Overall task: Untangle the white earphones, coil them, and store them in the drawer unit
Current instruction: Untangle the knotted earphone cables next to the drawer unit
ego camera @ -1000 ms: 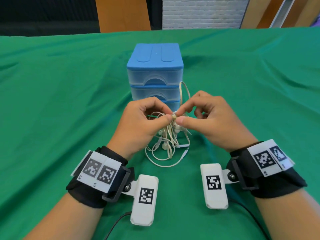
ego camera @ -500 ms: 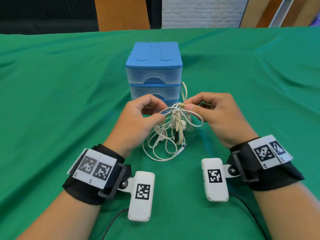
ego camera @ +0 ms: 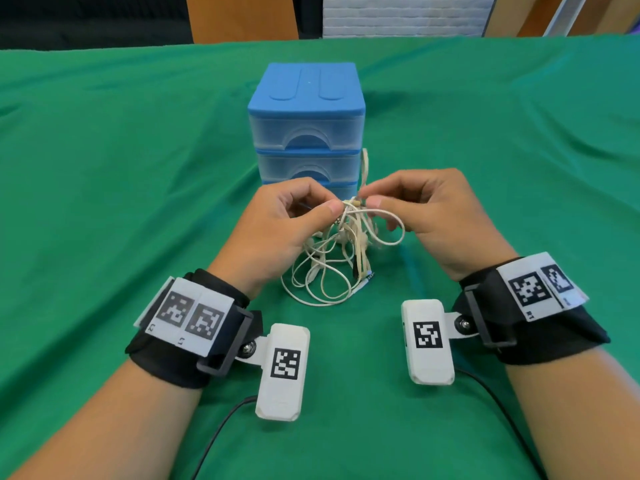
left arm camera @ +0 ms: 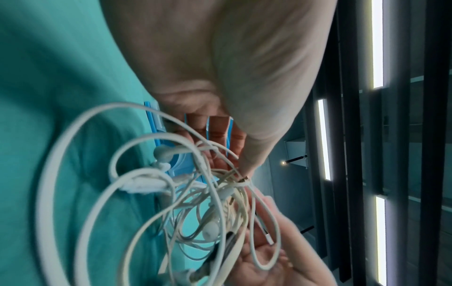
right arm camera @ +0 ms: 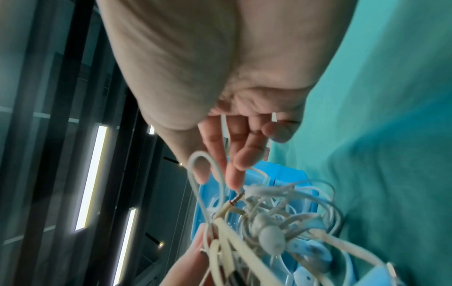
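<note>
A tangled bunch of white earphones (ego camera: 332, 261) hangs between my two hands, its lower loops resting on the green cloth. My left hand (ego camera: 322, 207) pinches the top of the knot between thumb and fingers. Facing it, my right hand (ego camera: 367, 200) pinches the same knot from the right, and one loop arcs out under it. The left wrist view shows the earphones (left arm camera: 195, 193) as blurred loops with an earbud and a plug. In the right wrist view, fingertips (right arm camera: 234, 180) meet the earphones (right arm camera: 264, 218) at the knot. The blue drawer unit (ego camera: 306, 123) stands just behind, all drawers closed.
A green cloth (ego camera: 104, 202) covers the whole table. One strand of cable (ego camera: 364, 168) rises beside the drawer unit's right front edge. Wooden panels (ego camera: 242, 15) and a white brick wall stand beyond the table's far edge.
Both hands lifted the knot slightly and pulled apart, then closed in on it again. A loop has been drawn out to the right under the right hand.
</note>
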`<state>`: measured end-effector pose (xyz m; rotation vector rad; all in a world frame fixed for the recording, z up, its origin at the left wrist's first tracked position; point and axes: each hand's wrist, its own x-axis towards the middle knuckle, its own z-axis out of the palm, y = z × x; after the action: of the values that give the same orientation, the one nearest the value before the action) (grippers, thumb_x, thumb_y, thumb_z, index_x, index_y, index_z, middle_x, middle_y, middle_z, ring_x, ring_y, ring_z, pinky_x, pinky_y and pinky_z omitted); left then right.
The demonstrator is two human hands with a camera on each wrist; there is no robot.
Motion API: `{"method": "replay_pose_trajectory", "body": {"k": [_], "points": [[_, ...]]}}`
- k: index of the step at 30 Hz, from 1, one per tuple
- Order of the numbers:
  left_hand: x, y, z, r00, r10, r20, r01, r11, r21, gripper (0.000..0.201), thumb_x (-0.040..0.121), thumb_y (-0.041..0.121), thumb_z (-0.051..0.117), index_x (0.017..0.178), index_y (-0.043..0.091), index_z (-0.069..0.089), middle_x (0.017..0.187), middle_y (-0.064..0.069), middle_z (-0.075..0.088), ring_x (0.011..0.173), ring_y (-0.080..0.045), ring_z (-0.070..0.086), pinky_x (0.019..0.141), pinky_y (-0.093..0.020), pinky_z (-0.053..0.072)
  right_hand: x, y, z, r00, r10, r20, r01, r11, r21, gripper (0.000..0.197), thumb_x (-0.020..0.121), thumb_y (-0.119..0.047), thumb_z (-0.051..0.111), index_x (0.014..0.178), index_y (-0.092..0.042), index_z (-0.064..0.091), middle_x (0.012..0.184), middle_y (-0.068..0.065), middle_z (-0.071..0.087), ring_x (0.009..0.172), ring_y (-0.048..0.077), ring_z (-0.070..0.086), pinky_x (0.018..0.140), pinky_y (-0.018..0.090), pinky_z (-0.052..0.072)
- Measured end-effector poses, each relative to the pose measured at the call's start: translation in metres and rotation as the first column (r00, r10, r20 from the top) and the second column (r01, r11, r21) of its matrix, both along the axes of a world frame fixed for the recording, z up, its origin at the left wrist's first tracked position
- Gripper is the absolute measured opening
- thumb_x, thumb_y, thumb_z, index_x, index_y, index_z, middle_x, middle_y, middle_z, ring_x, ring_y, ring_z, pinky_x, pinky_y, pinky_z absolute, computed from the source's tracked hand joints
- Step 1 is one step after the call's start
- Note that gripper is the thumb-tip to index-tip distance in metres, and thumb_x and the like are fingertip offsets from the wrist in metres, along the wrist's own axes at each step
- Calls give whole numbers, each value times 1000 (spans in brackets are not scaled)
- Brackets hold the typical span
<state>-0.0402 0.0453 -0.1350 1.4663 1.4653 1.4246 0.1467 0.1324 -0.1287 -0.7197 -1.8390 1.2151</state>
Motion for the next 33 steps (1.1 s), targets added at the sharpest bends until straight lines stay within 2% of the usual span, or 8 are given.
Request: {"method": "replay_pose_trajectory", "body": {"k": [2, 5, 7, 12, 19, 24, 29, 33], "points": [[-1, 1, -1, 999, 27, 23, -27, 1000, -12, 11, 92, 13, 71, 85, 5, 72, 77, -8, 68, 72, -15, 58, 70, -24, 48, -1, -2, 5, 993, -34, -109, 39, 998, 44, 12, 87, -2, 71, 98, 2, 73, 75, 4, 71, 60, 0, 56, 61, 12, 43], [-2, 1, -2, 996, 64, 61, -62, 998, -26, 12, 92, 12, 71, 86, 1, 71, 74, -7, 68, 66, -13, 57, 62, -16, 44, -2, -6, 10, 989, 21, -143, -2, 991, 135, 9, 83, -13, 76, 87, -5, 73, 70, 8, 65, 62, 20, 48, 62, 30, 39], [-1, 2, -2, 993, 70, 98, -68, 997, -24, 11, 92, 10, 70, 87, 0, 69, 74, -9, 67, 63, -14, 58, 60, -16, 44, -1, -10, 10, 996, 84, -16, -79, 980, 185, 12, 79, -18, 81, 81, -8, 74, 74, 18, 60, 62, 30, 43, 62, 38, 36], [0, 1, 0, 974, 43, 224, -35, 999, -42, 5, 93, 5, 67, 89, 1, 66, 67, -3, 68, 59, -14, 61, 56, -22, 49, -3, -9, 7, 970, 68, 233, -118, 971, 208, 19, 71, -24, 89, 83, -17, 76, 77, -4, 49, 60, 14, 36, 60, 18, 33], [3, -1, 2, 947, 27, 320, -8, 998, -61, 18, 92, -4, 64, 103, 8, 55, 67, -6, 66, 56, -15, 62, 59, -26, 54, -3, -3, 3, 971, 26, 237, -74, 977, 198, 19, 74, -3, 82, 80, -16, 69, 81, -2, 63, 61, 6, 48, 61, 13, 38], [3, -2, 4, 957, -22, 289, 39, 998, -52, 24, 91, -5, 64, 109, 9, 55, 67, -10, 62, 56, -19, 59, 62, -30, 51, -3, -2, 2, 980, 16, 196, -63, 970, 236, 25, 79, 8, 69, 75, -17, 71, 82, 4, 58, 67, 12, 46, 63, 12, 35], [4, -2, 2, 957, -22, 289, 40, 997, -58, 9, 91, -2, 67, 99, 3, 67, 73, -9, 70, 59, -15, 63, 62, -25, 54, -4, -10, 7, 977, 84, 194, -125, 970, 210, 4, 79, -20, 76, 83, -18, 77, 86, 10, 55, 68, 21, 45, 66, 19, 37], [5, -2, 3, 946, -31, 323, 49, 998, -49, 7, 91, 0, 67, 97, 1, 70, 77, -11, 72, 64, -16, 66, 65, -24, 56, -4, -11, 7, 974, 33, 226, -91, 964, 251, 28, 70, -37, 87, 81, -19, 67, 81, -4, 57, 63, 16, 45, 61, 16, 35]]}}
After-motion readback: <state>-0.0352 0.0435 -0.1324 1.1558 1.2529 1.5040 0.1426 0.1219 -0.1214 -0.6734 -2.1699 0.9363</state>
